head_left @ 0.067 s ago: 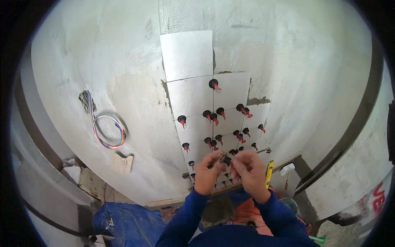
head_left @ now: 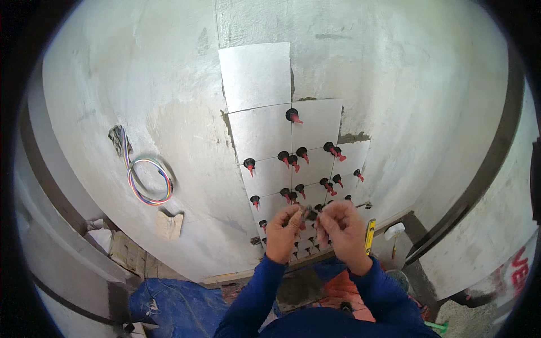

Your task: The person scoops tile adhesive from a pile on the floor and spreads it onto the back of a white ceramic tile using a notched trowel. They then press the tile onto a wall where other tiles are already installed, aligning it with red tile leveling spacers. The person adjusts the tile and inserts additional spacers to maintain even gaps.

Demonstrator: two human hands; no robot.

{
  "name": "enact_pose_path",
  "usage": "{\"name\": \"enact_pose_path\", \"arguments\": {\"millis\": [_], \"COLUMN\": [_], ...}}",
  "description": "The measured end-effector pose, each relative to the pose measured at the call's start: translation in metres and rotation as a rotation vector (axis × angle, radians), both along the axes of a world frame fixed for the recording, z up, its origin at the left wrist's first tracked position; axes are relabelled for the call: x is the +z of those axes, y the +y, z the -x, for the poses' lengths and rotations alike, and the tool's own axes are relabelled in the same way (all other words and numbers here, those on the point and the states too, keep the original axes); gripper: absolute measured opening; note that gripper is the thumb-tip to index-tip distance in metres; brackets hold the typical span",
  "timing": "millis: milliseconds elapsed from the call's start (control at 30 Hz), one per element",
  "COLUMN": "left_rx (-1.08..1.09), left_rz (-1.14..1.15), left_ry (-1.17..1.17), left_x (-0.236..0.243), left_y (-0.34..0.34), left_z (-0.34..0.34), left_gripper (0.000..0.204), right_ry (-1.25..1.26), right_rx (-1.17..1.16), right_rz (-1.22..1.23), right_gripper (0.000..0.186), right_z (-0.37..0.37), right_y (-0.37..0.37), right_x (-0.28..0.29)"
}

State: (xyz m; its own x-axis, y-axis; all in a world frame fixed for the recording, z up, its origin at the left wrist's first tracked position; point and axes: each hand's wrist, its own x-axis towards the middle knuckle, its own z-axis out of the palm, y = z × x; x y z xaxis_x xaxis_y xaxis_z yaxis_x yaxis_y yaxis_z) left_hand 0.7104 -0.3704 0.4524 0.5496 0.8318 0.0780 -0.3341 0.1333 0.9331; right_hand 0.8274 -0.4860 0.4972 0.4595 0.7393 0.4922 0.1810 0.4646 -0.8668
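Observation:
Both my hands are raised in front of the lower part of a white tiled patch on the wall. Between their fingertips is a small dark piece (head_left: 311, 215), which looks like a black tile leveler. My left hand (head_left: 284, 232) pinches it from one side, thumb against fingers. From the other side my right hand (head_left: 345, 231) closes its fingertips on it. Behind and above them, several black tile levelers (head_left: 292, 115) with red handles stick out along the joints of the white tiles (head_left: 259, 132). My fingers partly hide the lowest rows.
A coil of coloured wires (head_left: 149, 181) hangs from the wall at left, above a notched beige piece (head_left: 168, 224). A yellow spirit level (head_left: 369, 236) stands right of my right hand. Blue sheeting (head_left: 174, 310) lies on the floor, with a bucket (head_left: 398, 278) at right.
My hands shift slightly, and the fingertips turn around the small dark piece. The levelers on the wall stay in place.

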Motion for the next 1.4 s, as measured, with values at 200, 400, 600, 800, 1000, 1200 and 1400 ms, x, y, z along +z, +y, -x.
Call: {"name": "enact_pose_path", "arguments": {"millis": [200, 400, 600, 800, 1000, 1200, 1400], "left_rx": [0.018, 0.037, 0.195, 0.496, 0.507, 0.515, 0.509], "left_rz": [-0.168, -0.247, -0.455, -0.628, -0.664, -0.555, -0.383], "left_ry": [-0.048, -0.187, -0.224, -0.128, -0.098, -0.047, 0.001], "left_x": [0.035, 0.069, 0.083, 0.096, 0.083, 0.047, -0.022], "left_y": [0.016, 0.035, 0.067, 0.116, 0.126, 0.117, 0.099], "left_z": [0.025, 0.033, 0.041, 0.069, 0.070, 0.078, 0.093], "left_gripper": [0.032, 0.031, 0.032, 0.024, 0.023, 0.022, 0.022], "right_ry": [-0.412, 0.014, 0.036, 0.125, -0.116, -0.524, -1.010], "right_rx": [-0.172, 0.039, 0.165, 0.191, 0.017, -0.284, -0.536], "right_rz": [-0.051, 0.002, -0.037, -0.078, -0.139, -0.203, -0.390], "right_gripper": [0.017, 0.014, 0.019, 0.018, 0.019, 0.014, 0.011], "right_z": [0.014, 0.025, 0.030, 0.019, 0.018, 0.013, 0.007], "right_y": [0.028, 0.054, 0.080, 0.102, 0.139, 0.187, 0.212], "right_x": [0.021, 0.046, 0.070, 0.090, 0.108, 0.129, 0.135]}}
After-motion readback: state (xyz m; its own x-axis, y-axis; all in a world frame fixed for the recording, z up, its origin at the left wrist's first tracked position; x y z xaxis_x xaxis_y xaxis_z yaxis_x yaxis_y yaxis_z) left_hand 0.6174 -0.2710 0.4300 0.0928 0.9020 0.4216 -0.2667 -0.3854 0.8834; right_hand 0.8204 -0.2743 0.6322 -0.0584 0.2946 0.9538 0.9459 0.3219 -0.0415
